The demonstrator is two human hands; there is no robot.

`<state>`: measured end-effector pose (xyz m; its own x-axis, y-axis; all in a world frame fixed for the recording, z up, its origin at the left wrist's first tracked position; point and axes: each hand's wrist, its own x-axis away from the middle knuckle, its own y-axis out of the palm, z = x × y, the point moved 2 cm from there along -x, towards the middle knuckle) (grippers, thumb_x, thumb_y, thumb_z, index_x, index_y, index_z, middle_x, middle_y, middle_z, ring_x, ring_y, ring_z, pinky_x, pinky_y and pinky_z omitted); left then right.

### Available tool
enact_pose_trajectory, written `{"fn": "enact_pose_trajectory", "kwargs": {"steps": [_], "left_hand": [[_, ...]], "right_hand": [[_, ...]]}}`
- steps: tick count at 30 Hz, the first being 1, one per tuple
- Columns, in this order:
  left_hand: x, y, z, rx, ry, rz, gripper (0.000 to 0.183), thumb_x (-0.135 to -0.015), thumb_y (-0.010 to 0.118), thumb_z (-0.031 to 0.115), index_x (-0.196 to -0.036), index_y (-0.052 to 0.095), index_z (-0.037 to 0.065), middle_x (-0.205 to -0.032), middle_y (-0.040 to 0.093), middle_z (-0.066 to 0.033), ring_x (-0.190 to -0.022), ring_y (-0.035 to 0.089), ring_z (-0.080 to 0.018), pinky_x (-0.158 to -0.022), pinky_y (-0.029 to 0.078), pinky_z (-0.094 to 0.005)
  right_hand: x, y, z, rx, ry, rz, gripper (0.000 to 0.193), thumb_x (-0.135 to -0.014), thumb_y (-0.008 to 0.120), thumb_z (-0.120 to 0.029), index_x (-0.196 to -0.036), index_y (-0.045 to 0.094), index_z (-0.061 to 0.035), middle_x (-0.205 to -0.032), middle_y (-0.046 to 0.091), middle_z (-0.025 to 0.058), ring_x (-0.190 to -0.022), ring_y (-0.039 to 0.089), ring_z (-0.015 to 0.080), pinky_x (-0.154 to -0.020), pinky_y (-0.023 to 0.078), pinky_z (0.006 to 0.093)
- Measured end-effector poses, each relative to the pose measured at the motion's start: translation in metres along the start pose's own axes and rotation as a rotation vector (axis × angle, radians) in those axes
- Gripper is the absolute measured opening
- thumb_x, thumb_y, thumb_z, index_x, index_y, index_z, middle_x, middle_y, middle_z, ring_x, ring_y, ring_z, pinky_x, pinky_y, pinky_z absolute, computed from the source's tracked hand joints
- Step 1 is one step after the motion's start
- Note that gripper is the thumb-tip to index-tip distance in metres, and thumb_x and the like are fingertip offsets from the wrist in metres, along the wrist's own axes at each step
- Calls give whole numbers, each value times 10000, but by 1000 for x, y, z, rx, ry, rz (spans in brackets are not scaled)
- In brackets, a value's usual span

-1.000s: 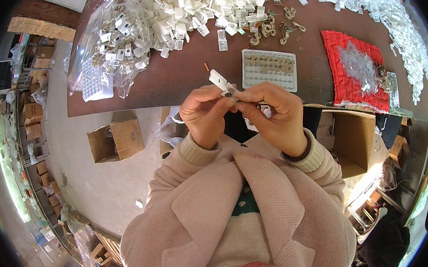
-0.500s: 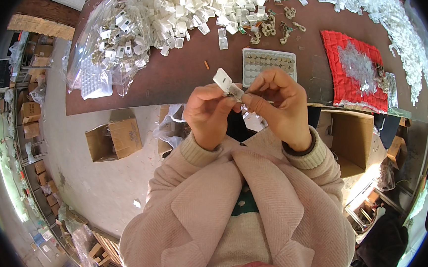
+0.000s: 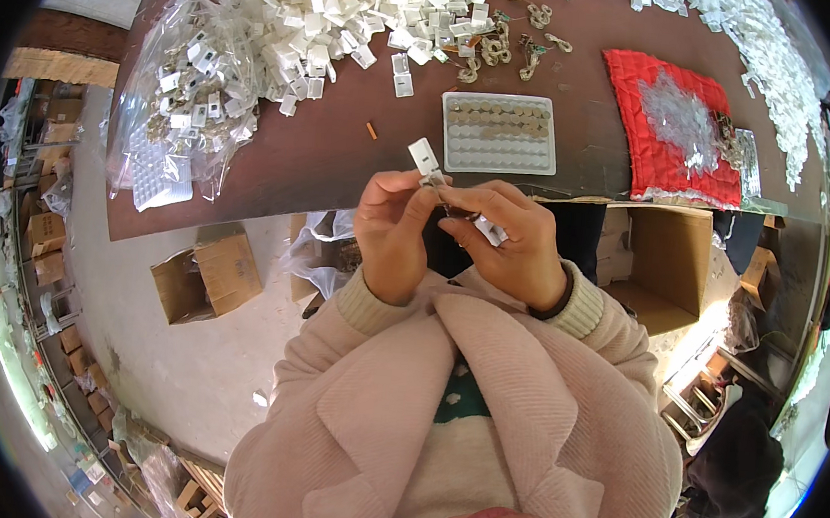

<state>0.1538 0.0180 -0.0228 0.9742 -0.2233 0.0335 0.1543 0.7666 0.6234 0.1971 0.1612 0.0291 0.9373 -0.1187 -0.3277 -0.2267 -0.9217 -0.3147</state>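
My left hand (image 3: 392, 243) pinches a small white hinged plastic case (image 3: 424, 157) between thumb and fingers, its flap standing up above the fingertips. From the other side, my right hand (image 3: 522, 247) meets it, its fingertips closed at the case's lower end. A second white plastic piece (image 3: 490, 231) shows under the right fingers, apparently held in that palm. What lies between the fingertips is too small to make out. Just beyond the hands, a clear tray (image 3: 499, 159) holds rows of small round metallic discs at its far side.
A big heap of white plastic cases (image 3: 307, 20) covers the table's far left, beside a clear bag (image 3: 200, 100) of assembled pieces. Coiled wires (image 3: 495, 48) lie behind the tray. Right of it is a red quilted cloth (image 3: 626, 129) with clear bits. Cardboard boxes (image 3: 227, 270) stand below.
My right hand has come lower and its fingers have flattened toward the left fingertips. The case stands more upright. The tray, less covered by the hand, now shows whole.
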Motion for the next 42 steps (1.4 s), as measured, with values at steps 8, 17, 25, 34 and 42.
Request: {"fn": "enact_pose_trajectory", "kwargs": {"steps": [8,17,25,34,42], "left_hand": [[-14,-6,-5,225,-184,-31,134,-983,608,24,-1113,585,45,-1066,701,-146,-876,705,-234,-820,585,-371],[-17,-14,-2,232,-224,-45,160,-986,599,16,-1144,600,36,-1061,716,-156,-849,713,-244,-773,607,-380],[-17,-10,-2,242,-205,-69,162,-988,597,17,-1148,624,25,-1084,711,-154,-882,721,-251,-789,624,-390],[-11,4,5,206,-90,-99,174,-982,597,-3,-1152,630,11,-1094,703,-161,-884,718,-237,-781,632,-361],[-8,3,5,206,-162,-95,165,-984,601,10,-1147,624,3,-1059,704,-150,-865,719,-251,-765,626,-361]], "right_hand": [[-31,-24,55,437,-39,160,214,-859,699,15,-1054,733,-66,-1006,708,125,-843,699,289,-724,557,334],[-39,-14,67,638,59,84,125,-845,715,-61,-968,714,-83,-925,676,94,-799,672,314,-682,538,388],[-42,-11,33,363,-31,102,152,-815,742,-6,-952,712,-67,-933,669,110,-773,677,274,-651,537,344],[-30,-5,-4,272,-209,100,215,-792,709,37,-992,695,-44,-922,643,100,-782,658,277,-676,541,346],[-23,-5,-5,221,-179,5,252,-772,683,61,-1002,700,-41,-941,651,106,-785,662,265,-678,545,333]]}}
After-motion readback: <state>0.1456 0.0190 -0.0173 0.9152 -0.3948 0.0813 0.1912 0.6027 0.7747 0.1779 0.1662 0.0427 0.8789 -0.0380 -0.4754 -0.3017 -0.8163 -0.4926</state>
